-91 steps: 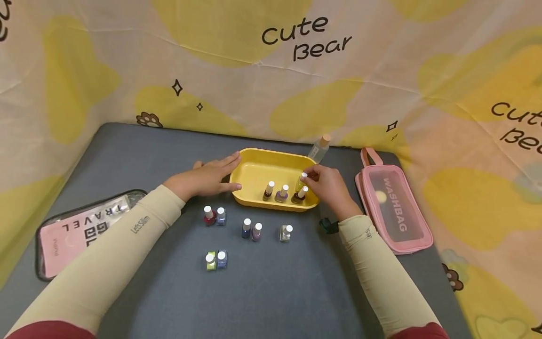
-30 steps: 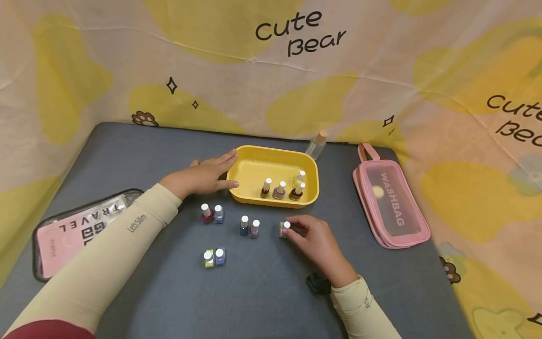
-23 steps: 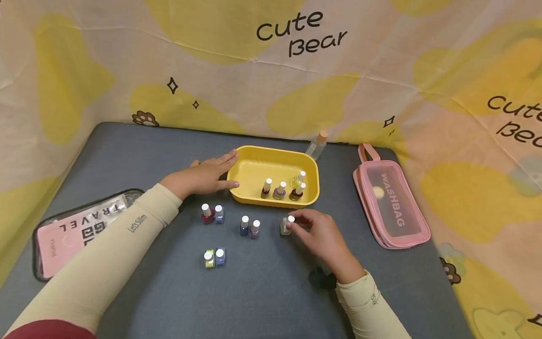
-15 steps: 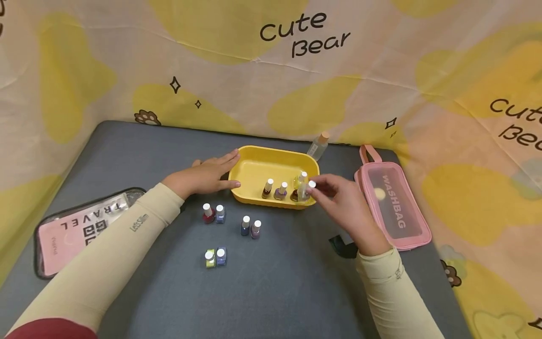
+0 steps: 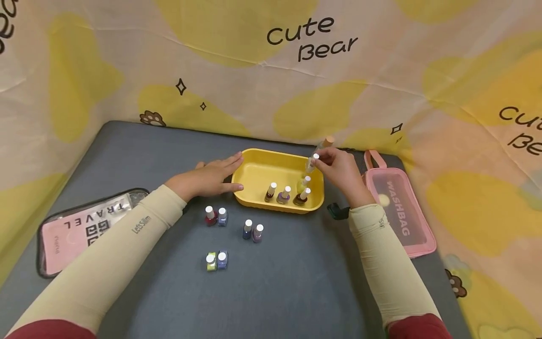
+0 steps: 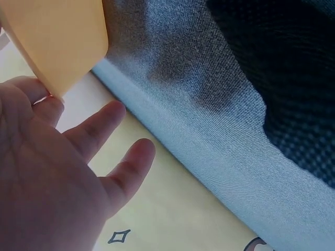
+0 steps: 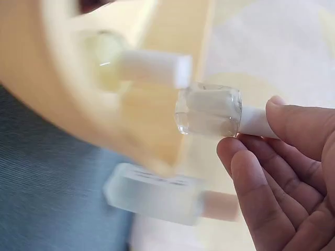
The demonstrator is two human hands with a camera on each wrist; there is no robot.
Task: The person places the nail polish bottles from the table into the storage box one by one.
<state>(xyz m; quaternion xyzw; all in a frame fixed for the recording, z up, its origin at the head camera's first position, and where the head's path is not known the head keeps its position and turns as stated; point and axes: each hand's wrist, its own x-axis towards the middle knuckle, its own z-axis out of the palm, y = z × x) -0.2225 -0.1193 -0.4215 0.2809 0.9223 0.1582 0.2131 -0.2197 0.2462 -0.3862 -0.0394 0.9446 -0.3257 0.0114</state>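
Head view: yellow tray point(image 5: 257, 173) holds four white-capped polish bottles point(image 5: 283, 196).

Splayed left grip point(image 5: 206, 179), pinched right grip point(image 5: 340, 172)

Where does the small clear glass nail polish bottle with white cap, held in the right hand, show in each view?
Head: bottle right of centre, pinched by the right hand.
Left wrist: not in it.
Right wrist: bottle just right of centre.
Shared landmark: yellow plastic tray, in all three views.

Eleven polishes point(image 5: 283, 196), two pouches point(image 5: 397, 212), one tray point(image 5: 258, 175).
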